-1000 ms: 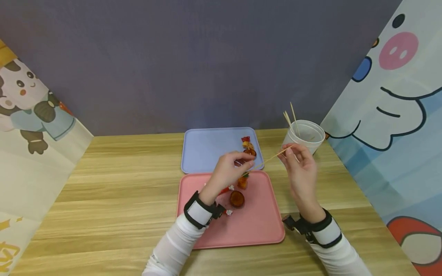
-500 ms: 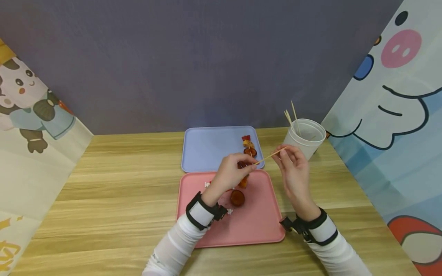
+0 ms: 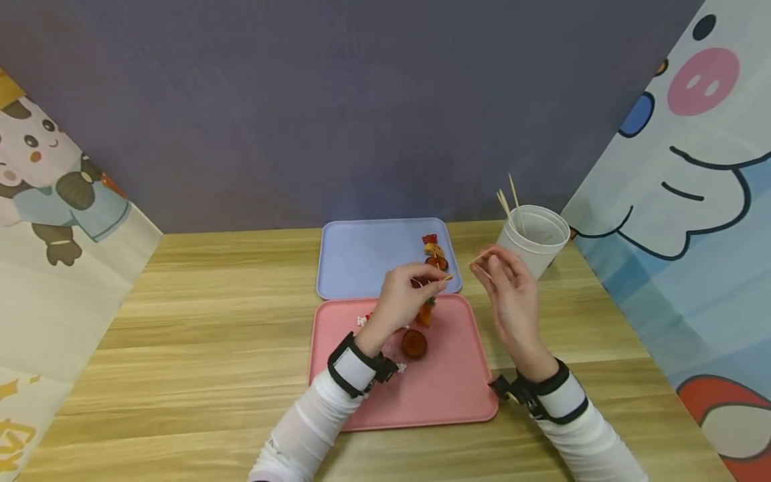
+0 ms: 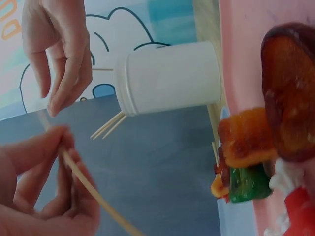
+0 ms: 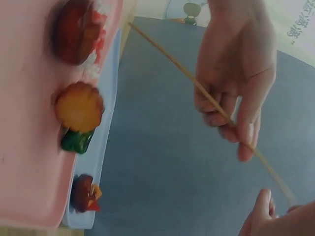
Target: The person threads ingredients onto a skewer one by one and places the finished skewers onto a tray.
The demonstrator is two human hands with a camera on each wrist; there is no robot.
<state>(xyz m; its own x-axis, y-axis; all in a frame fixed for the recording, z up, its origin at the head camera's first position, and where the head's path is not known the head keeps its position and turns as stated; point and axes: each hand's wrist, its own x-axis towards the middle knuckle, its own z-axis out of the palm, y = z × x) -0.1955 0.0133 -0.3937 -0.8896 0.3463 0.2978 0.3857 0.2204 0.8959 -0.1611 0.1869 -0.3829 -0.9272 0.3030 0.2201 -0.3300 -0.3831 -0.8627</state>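
Note:
My left hand (image 3: 400, 294) pinches a thin bamboo skewer (image 5: 172, 59) above the far edge of the pink tray (image 3: 446, 398). To its right, my right hand (image 3: 515, 298) has its fingertips at the skewer's other end and appears to pinch it; that end is blurred. Below the hands, the pink tray bears a round brown mushroom-like piece (image 3: 413, 344), a yellow-orange corn-like piece (image 5: 78, 108), a green piece (image 5: 76, 141) and red-and-white pieces (image 4: 298, 201). My left arm partly covers these in the head view.
Behind the pink tray lies a blue tray (image 3: 361, 254), with toy-like food pieces (image 3: 435, 253) in a row at its right side. A white cup (image 3: 533, 248) holding several skewers (image 3: 504, 203) stands at the back right. A grey wall (image 3: 361, 114) rises behind the table.
My right hand has moved left toward the left hand, and less of the skewer shows between them. My left hand has stayed nearly in place, and the trays have not moved.

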